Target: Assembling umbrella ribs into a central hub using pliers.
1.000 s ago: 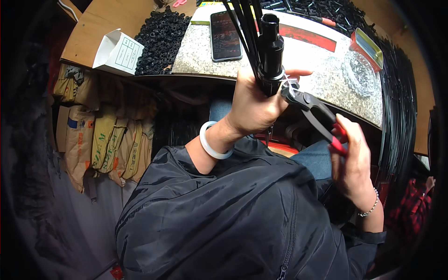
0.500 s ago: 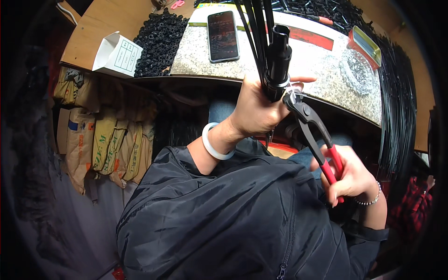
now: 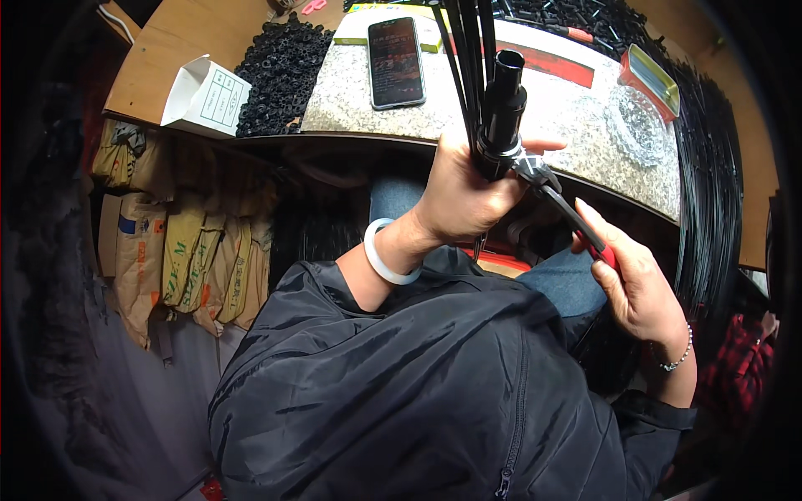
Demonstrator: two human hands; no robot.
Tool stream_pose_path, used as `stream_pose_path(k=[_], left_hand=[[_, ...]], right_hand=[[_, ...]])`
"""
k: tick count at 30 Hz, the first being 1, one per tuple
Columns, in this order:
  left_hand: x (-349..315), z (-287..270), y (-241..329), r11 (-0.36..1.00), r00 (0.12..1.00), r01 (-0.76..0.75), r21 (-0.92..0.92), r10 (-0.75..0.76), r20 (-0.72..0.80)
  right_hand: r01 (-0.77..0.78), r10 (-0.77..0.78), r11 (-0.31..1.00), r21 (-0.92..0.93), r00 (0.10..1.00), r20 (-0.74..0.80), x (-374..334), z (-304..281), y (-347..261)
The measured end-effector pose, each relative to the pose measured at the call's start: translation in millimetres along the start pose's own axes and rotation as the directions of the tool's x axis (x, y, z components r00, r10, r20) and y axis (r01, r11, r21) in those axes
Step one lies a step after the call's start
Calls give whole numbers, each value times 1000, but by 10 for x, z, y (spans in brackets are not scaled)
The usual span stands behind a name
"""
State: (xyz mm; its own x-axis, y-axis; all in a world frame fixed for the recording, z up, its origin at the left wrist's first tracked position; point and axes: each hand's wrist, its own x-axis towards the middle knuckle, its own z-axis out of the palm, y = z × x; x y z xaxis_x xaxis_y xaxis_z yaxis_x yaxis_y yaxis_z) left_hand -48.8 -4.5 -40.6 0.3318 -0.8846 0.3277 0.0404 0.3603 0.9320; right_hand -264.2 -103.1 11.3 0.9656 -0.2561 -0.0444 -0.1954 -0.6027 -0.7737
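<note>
My left hand (image 3: pixel 468 200) is closed around a black tubular hub (image 3: pixel 505 104) with long thin black ribs (image 3: pixel 468 58), much like part of an umbrella frame. The hub stands nearly upright, its hollow end at the top. In my right hand (image 3: pixel 647 288) is a pair of pincers (image 3: pixel 571 217) with dark jaws and red grips, turned nearly edge-on. Thumb and fingers lie along the grips. The jaws meet the lower end of the hub beside my left fingers. Whether they bite on the thin wire seen there earlier, I cannot tell.
On the bench (image 3: pixel 351 108) lie a phone (image 3: pixel 397 63), a white box (image 3: pixel 206 96), a heap of small black parts (image 3: pixel 284 75), a clear glass dish (image 3: pixel 639 125) and a rectangular tin (image 3: pixel 652 83). Bundled black rods (image 3: pixel 710 184) hang at the right. Sacks (image 3: pixel 138 250) stand at the left.
The pincers have turned from face-on to edge-on, and their handles have swung upward. My right hand has risen and rolled over with them. My left hand and the hub have barely moved.
</note>
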Motion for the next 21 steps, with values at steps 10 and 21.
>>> stream_pose_path(k=[10,21], left_hand=[[51,61,-31,971,979,-204,122,202,27],[108,35,22,976,983,-172,136,180,-44]], right_hand=[[-403,396,894,197,915,77,-39,-211,-227],[-328,315,941,-85,940,-132,36,-256,-311]])
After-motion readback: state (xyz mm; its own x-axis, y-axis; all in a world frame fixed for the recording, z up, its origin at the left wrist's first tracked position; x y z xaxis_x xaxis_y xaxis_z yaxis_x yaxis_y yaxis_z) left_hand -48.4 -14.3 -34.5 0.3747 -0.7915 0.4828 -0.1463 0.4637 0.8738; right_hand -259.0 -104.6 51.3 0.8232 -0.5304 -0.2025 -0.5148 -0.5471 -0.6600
